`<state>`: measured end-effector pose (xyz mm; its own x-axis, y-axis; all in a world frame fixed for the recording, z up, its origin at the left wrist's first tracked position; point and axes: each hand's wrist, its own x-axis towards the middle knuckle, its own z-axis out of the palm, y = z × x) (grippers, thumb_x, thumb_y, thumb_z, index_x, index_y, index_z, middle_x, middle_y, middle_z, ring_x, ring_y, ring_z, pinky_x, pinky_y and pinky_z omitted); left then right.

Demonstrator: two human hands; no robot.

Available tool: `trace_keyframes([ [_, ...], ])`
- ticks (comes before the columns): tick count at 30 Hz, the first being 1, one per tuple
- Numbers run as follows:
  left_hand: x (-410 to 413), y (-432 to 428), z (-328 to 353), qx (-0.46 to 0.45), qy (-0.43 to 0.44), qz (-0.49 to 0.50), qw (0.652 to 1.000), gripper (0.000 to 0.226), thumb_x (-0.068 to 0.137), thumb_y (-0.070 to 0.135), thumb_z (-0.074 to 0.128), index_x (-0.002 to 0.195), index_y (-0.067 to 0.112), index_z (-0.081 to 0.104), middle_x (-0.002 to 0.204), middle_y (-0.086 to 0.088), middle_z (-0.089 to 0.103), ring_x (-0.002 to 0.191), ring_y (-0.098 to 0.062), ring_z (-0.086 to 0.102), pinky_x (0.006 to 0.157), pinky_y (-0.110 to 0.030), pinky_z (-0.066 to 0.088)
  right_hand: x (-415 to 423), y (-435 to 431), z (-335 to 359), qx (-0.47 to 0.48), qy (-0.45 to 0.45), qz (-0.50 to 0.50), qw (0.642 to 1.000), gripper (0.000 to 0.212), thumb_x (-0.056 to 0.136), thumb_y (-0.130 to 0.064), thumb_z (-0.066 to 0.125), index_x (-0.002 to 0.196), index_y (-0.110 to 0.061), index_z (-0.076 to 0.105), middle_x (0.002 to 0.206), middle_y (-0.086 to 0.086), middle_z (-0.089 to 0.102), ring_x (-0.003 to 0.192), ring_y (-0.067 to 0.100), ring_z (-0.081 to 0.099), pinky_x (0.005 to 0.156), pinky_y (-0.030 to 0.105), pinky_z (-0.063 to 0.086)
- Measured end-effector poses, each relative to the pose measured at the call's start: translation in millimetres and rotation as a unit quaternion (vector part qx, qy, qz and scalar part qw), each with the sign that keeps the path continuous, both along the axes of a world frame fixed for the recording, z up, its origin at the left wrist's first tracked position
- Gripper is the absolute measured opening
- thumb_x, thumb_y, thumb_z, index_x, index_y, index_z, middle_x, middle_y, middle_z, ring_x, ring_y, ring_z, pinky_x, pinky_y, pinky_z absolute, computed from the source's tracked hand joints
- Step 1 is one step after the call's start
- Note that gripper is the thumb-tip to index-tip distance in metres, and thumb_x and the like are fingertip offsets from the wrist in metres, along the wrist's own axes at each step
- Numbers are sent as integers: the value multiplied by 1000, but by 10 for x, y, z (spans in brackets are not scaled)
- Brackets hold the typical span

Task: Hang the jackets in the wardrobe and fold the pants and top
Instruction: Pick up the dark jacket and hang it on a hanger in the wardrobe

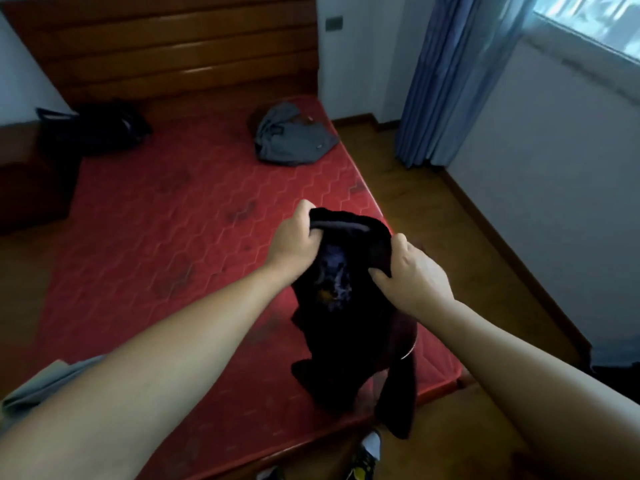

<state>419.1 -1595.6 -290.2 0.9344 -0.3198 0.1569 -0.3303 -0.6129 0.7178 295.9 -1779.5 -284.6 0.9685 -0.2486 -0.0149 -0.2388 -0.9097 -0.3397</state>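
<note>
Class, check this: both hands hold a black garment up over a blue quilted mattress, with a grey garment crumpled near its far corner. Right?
Not quite: the head view shows the quilted mattress is red, not blue; the rest stands.

- Bed (pixel 166 216): red mattress, hexagon-quilted, with dark marks; it extends beyond and to the left of the left grip (pixel 294 244).
- Grey garment (pixel 294 136): crumpled on the mattress, well beyond the left grip, at the far right edge.
- Dark bag (pixel 100 129): at the mattress's far left edge, far beyond and left of the left grip.
- Grey cloth (pixel 38 386): on the near left edge, well left of the left grip, partly behind the forearm.
- Black top (pixel 346 334): held by the left grip and the right grip (pixel 412 271); its lower end rests on the near right corner, below them.
- Wooden floor (pixel 450 220): right of the right grip; a shoe (pixel 367 455) stands on it, below both.
</note>
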Motion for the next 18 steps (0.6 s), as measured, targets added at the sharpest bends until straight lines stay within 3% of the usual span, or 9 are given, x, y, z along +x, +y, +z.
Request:
trace_keyframes([
  [2,-55,1,362,-15,-24,-27,999,21,85,7,55,103,16,52,82,-6,67,76,-30,65,65,-42,49,129,192,91,35,-39,-33,998,66,86,-46,67,134,-14,34,129,8,49,121,33,49,90,49,50],
  [4,-98,79,679,3,-55,-68,996,26,82,10,60,106,17,54,77,-3,65,70,-23,64,61,-37,47,286,372,239,55,-67,-32,996,71,83,-36,67,141,-19,31,136,9,45,125,34,44,95,52,47],
  [7,-133,351,1010,54,-89,-98,990,31,80,12,67,107,19,52,71,3,61,64,-18,61,57,-35,45,475,594,487,70,-76,17,995,26,79,-11,59,100,-17,44,98,4,57,94,33,56,68,40,45],
  [10,-82,787,1143,136,-121,-96,979,39,81,13,68,114,22,48,77,6,61,70,-20,62,60,-39,49,573,791,693,77,-106,35,991,23,79,0,51,83,-17,34,78,3,51,70,28,52,51,35,31],
  [13,2,1343,1126,270,-158,-61,948,42,87,12,60,123,28,42,107,0,61,86,-31,65,63,-44,53,669,1008,960,7,-135,95,986,24,82,0,52,89,-18,36,83,1,50,69,28,53,51,35,35],
  [15,37,1713,1065,321,-184,-7,929,33,92,18,56,122,27,45,110,-2,55,93,-31,62,64,-44,53,736,1156,1132,-64,-148,146,976,26,84,-2,54,102,-17,43,92,2,50,69,29,54,50,35,38],
  [18,49,2102,993,350,-207,81,910,25,94,28,54,119,25,52,114,-2,52,105,-29,53,72,-44,49,824,1334,1244,-169,-171,211,947,41,83,-2,59,117,-18,43,100,3,48,71,26,52,46,32,29],
])
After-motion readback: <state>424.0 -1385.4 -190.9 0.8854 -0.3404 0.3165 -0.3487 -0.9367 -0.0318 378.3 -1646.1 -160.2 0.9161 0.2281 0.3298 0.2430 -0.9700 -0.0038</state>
